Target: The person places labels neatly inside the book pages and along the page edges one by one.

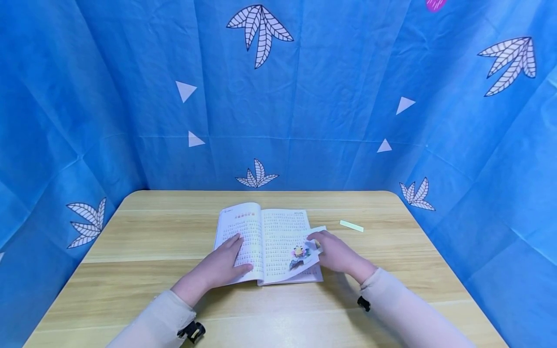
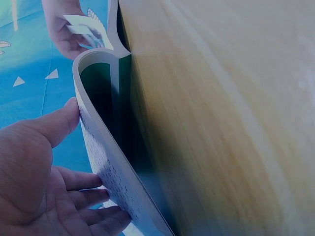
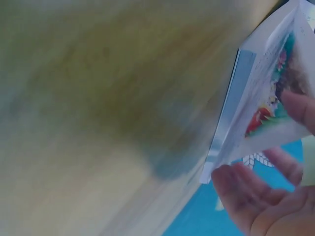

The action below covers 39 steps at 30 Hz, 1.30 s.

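An open book (image 1: 263, 241) with printed text on its pages lies on the table. My left hand (image 1: 224, 263) rests on its left-hand page, thumb and fingers spread; in the left wrist view those fingers (image 2: 101, 219) lie extended against the printed page. At the right side, my right hand (image 1: 337, 251) holds the lifted outer edge of a page (image 1: 278, 270) with a coloured cartoon picture (image 1: 299, 251). In the right wrist view the thumb (image 3: 298, 108) presses on the picture side, while the fingers are below, partly hidden by the page.
A pale green paper strip (image 1: 351, 225) lies on the wooden table (image 1: 174, 212), right of the book. Blue patterned cloth (image 1: 304, 96) hangs behind the table and along both sides. Each sleeve carries a small black device (image 1: 191, 332) at the wrist.
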Tool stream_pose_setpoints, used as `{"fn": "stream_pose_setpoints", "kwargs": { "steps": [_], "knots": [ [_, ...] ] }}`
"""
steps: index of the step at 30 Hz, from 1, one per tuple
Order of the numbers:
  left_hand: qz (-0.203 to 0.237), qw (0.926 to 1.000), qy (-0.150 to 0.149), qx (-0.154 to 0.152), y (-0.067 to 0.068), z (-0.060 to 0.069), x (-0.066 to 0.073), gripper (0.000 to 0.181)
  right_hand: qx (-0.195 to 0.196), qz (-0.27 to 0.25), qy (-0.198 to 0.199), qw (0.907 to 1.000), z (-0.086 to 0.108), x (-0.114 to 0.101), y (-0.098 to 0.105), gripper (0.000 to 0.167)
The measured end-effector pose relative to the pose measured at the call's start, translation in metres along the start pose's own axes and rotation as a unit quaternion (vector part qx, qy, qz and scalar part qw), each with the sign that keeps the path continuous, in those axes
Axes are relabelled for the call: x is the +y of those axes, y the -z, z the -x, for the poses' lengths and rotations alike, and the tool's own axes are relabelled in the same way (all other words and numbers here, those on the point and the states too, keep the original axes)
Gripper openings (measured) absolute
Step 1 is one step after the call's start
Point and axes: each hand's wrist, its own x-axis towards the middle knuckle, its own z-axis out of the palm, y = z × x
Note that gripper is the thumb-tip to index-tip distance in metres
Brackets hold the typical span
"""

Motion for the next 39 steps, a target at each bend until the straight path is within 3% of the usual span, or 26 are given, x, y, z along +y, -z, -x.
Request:
{"fn": "stream_pose_setpoints", "kwargs": {
  "steps": [3, 6, 12, 13, 16, 23, 29, 33, 37, 39],
  "knots": [
    [-0.002, 1.0000, 0.003, -0.002, 0.000, 0.000, 0.000, 0.085, 0.016, -0.048, -0.054, 0.9973, -0.002, 0.001, -0.002, 0.063],
    [0.000, 1.0000, 0.009, -0.004, -0.001, -0.001, -0.001, 0.085, 0.034, -0.126, -0.097, 0.9867, -0.004, 0.000, -0.004, 0.068],
    [0.004, 0.9999, 0.009, -0.003, -0.001, -0.002, -0.001, 0.086, 0.088, -0.324, -0.138, 0.9317, -0.007, -0.004, -0.012, 0.078],
    [0.005, 0.9999, 0.008, -0.003, -0.001, -0.002, -0.001, 0.086, 0.098, -0.340, -0.139, 0.9248, -0.008, -0.005, -0.014, 0.077],
    [0.009, 0.9999, 0.009, -0.003, -0.001, -0.002, 0.000, 0.085, 0.121, -0.357, -0.140, 0.9156, -0.008, -0.009, -0.016, 0.069],
    [0.010, 0.9999, 0.005, -0.003, 0.001, 0.000, 0.002, 0.085, 0.133, -0.420, -0.137, 0.8872, -0.007, -0.023, -0.012, 0.060],
    [0.010, 0.9999, 0.003, -0.002, 0.002, 0.001, 0.001, 0.084, 0.159, -0.403, -0.119, 0.8935, -0.015, -0.028, -0.024, 0.043],
    [0.009, 1.0000, -0.001, -0.001, 0.002, 0.001, 0.000, 0.084, 0.164, -0.378, -0.102, 0.9055, -0.018, -0.038, -0.026, 0.037],
    [0.009, 0.9999, -0.005, 0.000, 0.001, 0.000, 0.000, 0.085, 0.167, -0.335, -0.063, 0.9254, -0.021, -0.045, -0.026, 0.035],
    [0.009, 1.0000, -0.002, -0.002, 0.001, 0.000, 0.000, 0.085, 0.166, -0.325, -0.055, 0.9297, -0.022, -0.047, -0.027, 0.036]
  ]
}}
